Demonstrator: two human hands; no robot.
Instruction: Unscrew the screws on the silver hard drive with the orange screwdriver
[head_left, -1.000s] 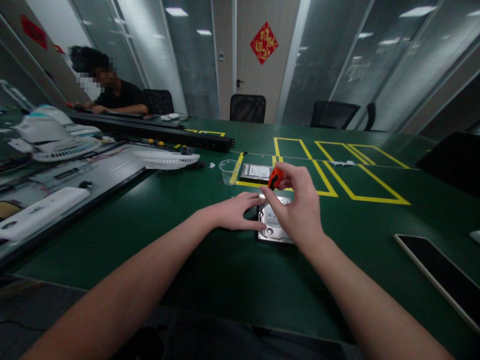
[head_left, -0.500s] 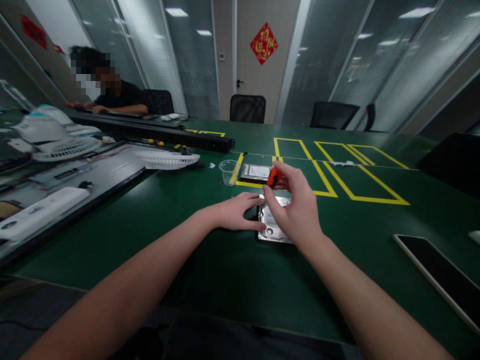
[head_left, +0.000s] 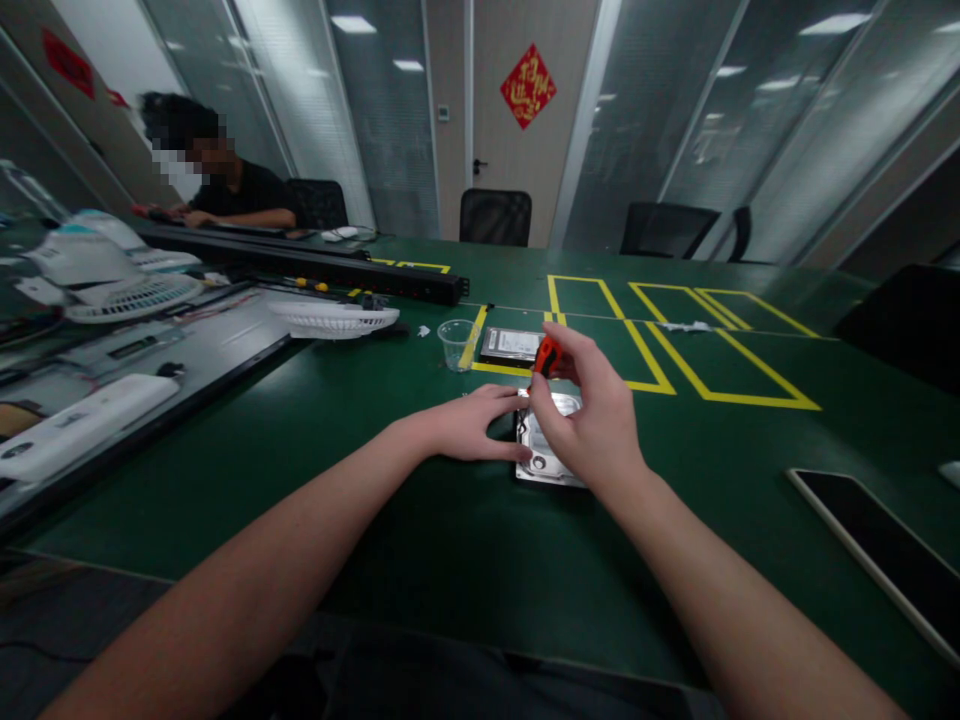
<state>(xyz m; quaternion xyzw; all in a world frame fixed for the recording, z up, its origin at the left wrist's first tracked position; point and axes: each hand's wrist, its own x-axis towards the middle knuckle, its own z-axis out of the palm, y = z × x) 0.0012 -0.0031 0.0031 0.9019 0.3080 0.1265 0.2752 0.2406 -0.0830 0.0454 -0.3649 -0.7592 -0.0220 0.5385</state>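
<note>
Drive point(head_left: 541, 440) lies beneath the orange screwdriver point(head_left: 548, 356) in the right grip point(head_left: 596, 405).

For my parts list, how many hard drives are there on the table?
2: the nearer drive, touched by the left hand; the farther drive, right of the clear cup. Others may be hidden.

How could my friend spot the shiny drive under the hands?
Over the green table, find the left hand and right hand. The silver hard drive lies partly covered by both, below the orange tool. Unlike the other drive farther off, it sits outside the yellow tape.
</note>
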